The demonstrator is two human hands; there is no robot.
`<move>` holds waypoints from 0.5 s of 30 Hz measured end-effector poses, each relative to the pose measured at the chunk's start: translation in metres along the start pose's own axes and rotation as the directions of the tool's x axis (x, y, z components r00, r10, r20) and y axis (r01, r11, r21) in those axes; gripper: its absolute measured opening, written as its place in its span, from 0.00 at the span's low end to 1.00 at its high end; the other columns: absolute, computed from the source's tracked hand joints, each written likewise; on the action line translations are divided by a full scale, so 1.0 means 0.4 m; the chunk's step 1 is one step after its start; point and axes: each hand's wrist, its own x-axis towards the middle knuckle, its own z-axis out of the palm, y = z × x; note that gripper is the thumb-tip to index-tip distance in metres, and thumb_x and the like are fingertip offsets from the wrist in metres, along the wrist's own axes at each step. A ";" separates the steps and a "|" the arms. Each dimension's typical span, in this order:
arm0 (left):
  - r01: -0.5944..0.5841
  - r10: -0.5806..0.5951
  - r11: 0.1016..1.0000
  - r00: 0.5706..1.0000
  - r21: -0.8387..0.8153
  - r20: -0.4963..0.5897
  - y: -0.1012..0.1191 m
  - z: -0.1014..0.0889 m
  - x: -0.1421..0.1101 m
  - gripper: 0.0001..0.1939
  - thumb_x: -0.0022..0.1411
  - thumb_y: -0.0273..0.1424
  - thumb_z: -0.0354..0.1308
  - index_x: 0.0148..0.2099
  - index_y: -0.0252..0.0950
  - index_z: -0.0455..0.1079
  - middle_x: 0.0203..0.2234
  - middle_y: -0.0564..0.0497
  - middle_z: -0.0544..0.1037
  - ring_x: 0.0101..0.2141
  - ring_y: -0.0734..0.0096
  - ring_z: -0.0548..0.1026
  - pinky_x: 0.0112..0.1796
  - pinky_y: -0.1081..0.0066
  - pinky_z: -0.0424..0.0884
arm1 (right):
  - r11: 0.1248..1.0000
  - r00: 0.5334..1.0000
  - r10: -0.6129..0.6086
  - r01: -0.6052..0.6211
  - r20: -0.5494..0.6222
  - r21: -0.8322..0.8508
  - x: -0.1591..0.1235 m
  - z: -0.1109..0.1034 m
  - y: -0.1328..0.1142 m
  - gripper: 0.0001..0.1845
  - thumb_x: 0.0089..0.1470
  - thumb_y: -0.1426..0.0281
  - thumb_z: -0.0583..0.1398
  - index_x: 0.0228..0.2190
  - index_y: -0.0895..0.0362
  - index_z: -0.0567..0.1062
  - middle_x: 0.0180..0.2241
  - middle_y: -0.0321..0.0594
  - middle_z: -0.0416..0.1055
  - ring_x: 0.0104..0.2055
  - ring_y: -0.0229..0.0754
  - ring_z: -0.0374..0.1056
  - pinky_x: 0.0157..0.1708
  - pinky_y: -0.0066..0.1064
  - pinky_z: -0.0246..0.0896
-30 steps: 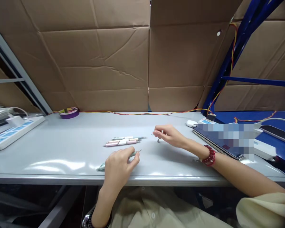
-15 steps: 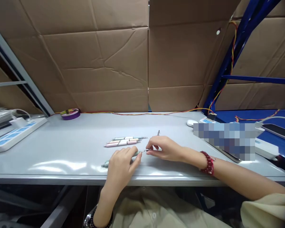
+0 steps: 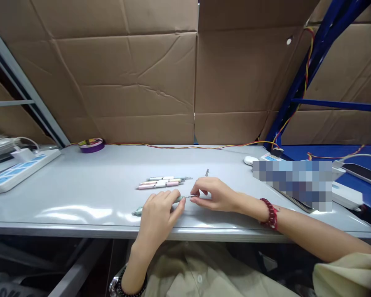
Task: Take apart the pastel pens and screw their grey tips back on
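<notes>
My left hand (image 3: 160, 214) lies low over the front of the table, fingers wrapped round a pale green pen (image 3: 137, 211) whose near end pokes out to the left. From its thumb side the pen's front end points right. My right hand (image 3: 212, 194) pinches a small silver pen tip (image 3: 193, 196) at that front end; a thin bit of the pen shows between the two hands. Whether tip and barrel are joined I cannot tell. Beyond my hands lie several pens, among them a pink and white pen (image 3: 159, 186). A small metal piece (image 3: 207, 172) rests behind my right hand.
A purple tape roll (image 3: 92, 145) sits at the back left. Power strips (image 3: 24, 171) stand at the left and right sides. A blurred-out item (image 3: 293, 181) and a phone (image 3: 365, 173) lie right. Cardboard (image 3: 126, 74) closes off the back, with a thin cable along it.
The view has shifted slightly. My hands keep almost the same pose, with the pen and its tip still between them.
</notes>
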 end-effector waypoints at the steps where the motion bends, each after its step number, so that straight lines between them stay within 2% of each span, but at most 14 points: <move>1: -0.008 0.008 1.000 1.000 -0.007 0.005 -0.001 0.000 -0.001 0.13 0.65 0.37 0.44 0.31 0.38 0.62 0.22 0.55 0.69 0.25 0.70 0.66 0.30 0.70 0.56 | 1.000 1.000 -0.005 0.005 -0.002 0.003 0.000 0.002 0.001 0.07 0.55 0.67 0.57 0.29 0.58 0.70 0.26 0.37 0.70 0.27 0.35 0.63 0.28 0.26 0.58; 5: -0.033 0.033 0.999 0.999 -0.029 0.016 -0.002 0.000 -0.002 0.13 0.65 0.37 0.45 0.30 0.38 0.62 0.21 0.56 0.68 0.24 0.70 0.65 0.30 0.70 0.55 | 0.998 0.999 -0.043 0.043 0.009 0.046 0.000 0.014 0.004 0.09 0.57 0.66 0.56 0.31 0.59 0.71 0.26 0.37 0.70 0.27 0.35 0.63 0.29 0.25 0.58; 10: -0.012 0.012 0.999 1.000 -0.040 -0.003 -0.002 0.000 -0.007 0.13 0.61 0.34 0.47 0.25 0.37 0.58 0.16 0.58 0.63 0.20 0.73 0.60 0.28 0.72 0.53 | 0.994 0.995 -0.096 0.095 0.009 0.049 -0.002 0.022 -0.005 0.11 0.60 0.65 0.53 0.30 0.59 0.70 0.26 0.39 0.69 0.28 0.36 0.63 0.29 0.26 0.58; 13: 0.039 -0.041 0.999 0.997 -0.029 -0.062 -0.001 -0.001 -0.012 0.13 0.59 0.33 0.48 0.22 0.37 0.58 0.14 0.58 0.61 0.19 0.74 0.58 0.27 0.72 0.52 | 0.997 0.997 -0.070 0.070 0.023 0.013 0.005 -0.010 0.001 0.11 0.59 0.66 0.52 0.29 0.59 0.68 0.25 0.38 0.67 0.26 0.36 0.60 0.27 0.26 0.56; 15: 0.068 -0.070 0.997 0.991 -0.025 -0.113 -0.001 -0.002 -0.015 0.14 0.59 0.33 0.48 0.22 0.37 0.58 0.14 0.57 0.61 0.19 0.74 0.58 0.26 0.72 0.51 | 0.999 0.999 0.033 -0.032 0.040 -0.032 0.012 -0.050 0.016 0.13 0.59 0.66 0.51 0.27 0.59 0.68 0.23 0.37 0.66 0.24 0.35 0.58 0.26 0.25 0.54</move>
